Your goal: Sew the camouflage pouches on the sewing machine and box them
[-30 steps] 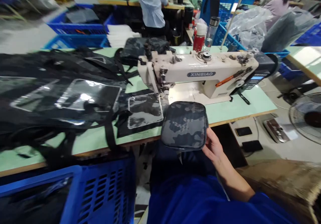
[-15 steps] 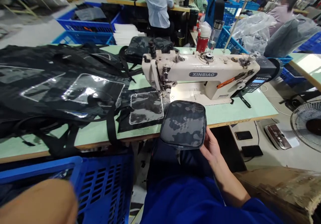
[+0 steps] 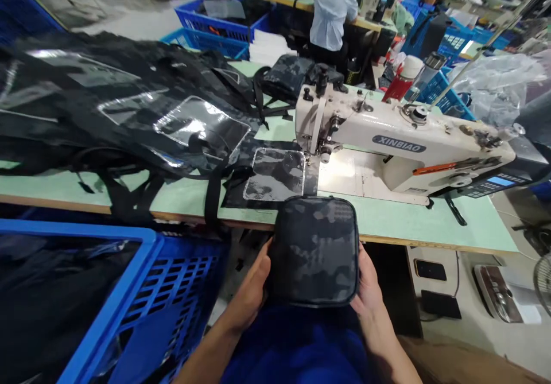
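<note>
A dark camouflage pouch (image 3: 316,252) with rounded corners is held over my lap, just off the table's front edge. My left hand (image 3: 252,283) grips its left side, and my right hand (image 3: 368,280) grips its right side; the fingers of both are partly hidden behind it. Beyond the pouch stands a white sewing machine (image 3: 361,125) marked XINBIAO. By its needle lies a flat dark fabric piece with a clear panel (image 3: 275,174). Dark bags with straps and clear pockets (image 3: 202,125) are heaped to the left on the green tabletop (image 3: 439,217).
At my lower left stands a blue plastic crate (image 3: 150,258) with dark fabric inside. Behind the machine are a red bottle (image 3: 402,80) and another camouflage pouch (image 3: 286,77). A phone (image 3: 430,269) lies low on the right. A person in light blue (image 3: 330,11) sits further back.
My left hand has come in from the lower left and taken hold of the pouch. The pouch has moved lower, nearer my body, and the view has turned left.
</note>
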The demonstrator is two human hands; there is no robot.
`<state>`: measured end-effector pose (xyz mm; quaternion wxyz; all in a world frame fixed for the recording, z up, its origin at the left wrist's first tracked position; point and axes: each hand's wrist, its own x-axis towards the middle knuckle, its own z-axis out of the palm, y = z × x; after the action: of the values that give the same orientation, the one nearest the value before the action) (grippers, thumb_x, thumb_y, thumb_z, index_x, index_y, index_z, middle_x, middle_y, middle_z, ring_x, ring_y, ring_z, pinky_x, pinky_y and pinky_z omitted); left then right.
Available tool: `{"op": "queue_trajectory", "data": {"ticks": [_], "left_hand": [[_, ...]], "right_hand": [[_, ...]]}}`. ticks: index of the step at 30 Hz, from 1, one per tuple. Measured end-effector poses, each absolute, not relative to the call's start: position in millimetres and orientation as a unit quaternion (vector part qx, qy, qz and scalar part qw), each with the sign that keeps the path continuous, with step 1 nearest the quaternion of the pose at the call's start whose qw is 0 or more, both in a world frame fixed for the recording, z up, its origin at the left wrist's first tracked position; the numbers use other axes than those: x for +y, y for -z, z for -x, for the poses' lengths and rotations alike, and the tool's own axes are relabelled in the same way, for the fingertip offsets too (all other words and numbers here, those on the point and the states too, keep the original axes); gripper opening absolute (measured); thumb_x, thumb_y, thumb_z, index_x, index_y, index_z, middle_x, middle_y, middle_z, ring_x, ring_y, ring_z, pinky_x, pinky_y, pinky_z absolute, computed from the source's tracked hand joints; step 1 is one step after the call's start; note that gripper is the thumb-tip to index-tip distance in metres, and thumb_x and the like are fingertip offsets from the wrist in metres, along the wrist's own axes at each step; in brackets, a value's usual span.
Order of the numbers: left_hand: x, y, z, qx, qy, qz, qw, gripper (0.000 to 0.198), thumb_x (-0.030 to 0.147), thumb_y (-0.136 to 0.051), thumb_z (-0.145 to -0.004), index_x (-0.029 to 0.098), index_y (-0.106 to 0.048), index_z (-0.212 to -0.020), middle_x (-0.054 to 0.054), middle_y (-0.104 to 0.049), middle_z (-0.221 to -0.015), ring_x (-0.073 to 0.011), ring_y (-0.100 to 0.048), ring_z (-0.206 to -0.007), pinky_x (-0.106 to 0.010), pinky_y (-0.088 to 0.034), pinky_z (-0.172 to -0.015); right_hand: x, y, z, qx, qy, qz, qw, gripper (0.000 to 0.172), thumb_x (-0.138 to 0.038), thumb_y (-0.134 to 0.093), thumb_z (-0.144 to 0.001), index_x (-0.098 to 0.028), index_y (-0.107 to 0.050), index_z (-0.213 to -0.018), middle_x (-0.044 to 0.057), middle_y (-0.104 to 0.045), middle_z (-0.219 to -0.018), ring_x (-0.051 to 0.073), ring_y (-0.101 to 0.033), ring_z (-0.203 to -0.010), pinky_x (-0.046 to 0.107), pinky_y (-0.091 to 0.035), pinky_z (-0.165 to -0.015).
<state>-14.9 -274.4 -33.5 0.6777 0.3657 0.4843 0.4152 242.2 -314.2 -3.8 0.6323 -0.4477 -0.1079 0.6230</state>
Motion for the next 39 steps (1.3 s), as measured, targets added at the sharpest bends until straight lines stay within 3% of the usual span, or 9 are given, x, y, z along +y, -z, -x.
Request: {"op": "queue_trajectory", "data": {"ticks": [5, 9, 15, 19, 24, 29, 32, 35, 39], "left_hand": [[-265, 22, 5, 0.546, -0.550, -0.251, 0.580, 0.107, 0.080, -0.110, -0.079, 0.025, -0.070, -0.162, -0.015, -0.084, -0.152, -0.0407, -0.082, -0.143, -0.050, -0.073, -0.120], [-253, 14, 12, 0.554, -0.589, -0.257, 0.530, 0.099, 0.068, -0.118, -0.070, 0.026, -0.073, -0.148, -0.010, -0.086, -0.132, -0.0317, -0.089, -0.113, -0.038, -0.078, -0.095], [-254, 14, 7, 0.591, -0.600, -0.269, 0.468, 0.072, 0.079, -0.099, -0.095, 0.024, -0.077, -0.136, -0.004, -0.083, -0.108, -0.0206, -0.079, -0.081, -0.027, -0.068, -0.063], [-251, 13, -5, 0.594, -0.602, -0.256, 0.468, 0.081, 0.088, -0.098, -0.087, 0.024, -0.077, -0.131, -0.002, -0.081, -0.099, -0.0184, -0.077, -0.077, -0.026, -0.066, -0.065], [-240, 4, 21, 0.582, -0.556, -0.315, 0.503, 0.083, 0.089, -0.093, -0.092, 0.022, -0.076, -0.137, -0.007, -0.086, -0.109, -0.0240, -0.085, -0.092, -0.027, -0.068, -0.072], [-182, -28, 76, 0.594, -0.474, -0.392, 0.519, 0.096, 0.083, -0.107, -0.074, 0.022, -0.079, -0.144, -0.009, -0.090, -0.113, -0.0299, -0.088, -0.106, -0.028, -0.070, -0.076], [-123, -52, 86, 0.604, -0.472, -0.397, 0.505, 0.075, 0.072, -0.105, -0.082, 0.020, -0.080, -0.131, -0.003, -0.087, -0.100, -0.0258, -0.085, -0.094, -0.026, -0.068, -0.069], [-76, -70, 77, 0.612, -0.460, -0.377, 0.522, 0.050, 0.057, -0.098, -0.095, 0.017, -0.078, -0.118, 0.001, -0.082, -0.087, -0.0182, -0.076, -0.074, -0.022, -0.064, -0.060], [-62, -77, 68, 0.639, -0.415, -0.359, 0.540, 0.052, 0.055, -0.102, -0.086, 0.018, -0.080, -0.115, 0.000, -0.082, -0.085, -0.0166, -0.073, -0.066, -0.021, -0.060, -0.054]], "right_hand": [[-299, 6, -213, -0.057, -0.675, 0.475, 0.561, 0.084, -0.094, -0.106, -0.075, -0.025, -0.093, -0.121, 0.012, -0.097, -0.114, 0.041, -0.090, -0.134, 0.058, -0.076, -0.118], [-290, 6, -200, -0.071, -0.622, 0.500, 0.599, 0.077, -0.094, -0.103, -0.079, -0.026, -0.091, -0.114, 0.011, -0.097, -0.114, 0.041, -0.090, -0.132, 0.059, -0.075, -0.118], [-281, 1, -203, -0.054, -0.616, 0.500, 0.606, 0.075, -0.092, -0.105, -0.077, -0.027, -0.090, -0.112, 0.010, -0.097, -0.116, 0.039, -0.091, -0.130, 0.057, -0.076, -0.117], [-287, 4, -210, -0.035, -0.597, 0.518, 0.611, 0.074, -0.088, -0.106, -0.079, -0.026, -0.091, -0.118, 0.008, -0.097, -0.116, 0.035, -0.093, -0.118, 0.053, -0.076, -0.115], [-299, -8, -214, -0.074, -0.620, 0.497, 0.603, 0.062, -0.079, -0.111, -0.081, -0.029, -0.092, -0.112, 0.002, -0.096, -0.110, 0.024, -0.089, -0.089, 0.043, -0.079, -0.102], [-263, -37, -204, -0.137, -0.692, 0.442, 0.554, 0.054, -0.066, -0.115, -0.083, -0.025, -0.088, -0.105, -0.004, -0.083, -0.078, 0.016, -0.074, -0.063, 0.029, -0.070, -0.068], [-207, -49, -193, -0.133, -0.726, 0.415, 0.531, 0.047, -0.056, -0.115, -0.088, -0.024, -0.081, -0.096, -0.008, -0.074, -0.069, 0.011, -0.061, -0.052, 0.022, -0.056, -0.051], [-157, -53, -181, -0.088, -0.723, 0.415, 0.545, 0.030, -0.034, -0.105, -0.100, -0.022, -0.078, -0.094, -0.005, -0.081, -0.077, 0.013, -0.071, -0.063, 0.023, -0.066, -0.065], [-146, -42, -169, -0.065, -0.714, 0.413, 0.562, 0.022, -0.029, -0.099, -0.104, -0.022, -0.079, -0.097, -0.001, -0.088, -0.086, 0.016, -0.082, -0.079, 0.025, -0.072, -0.081]]}}
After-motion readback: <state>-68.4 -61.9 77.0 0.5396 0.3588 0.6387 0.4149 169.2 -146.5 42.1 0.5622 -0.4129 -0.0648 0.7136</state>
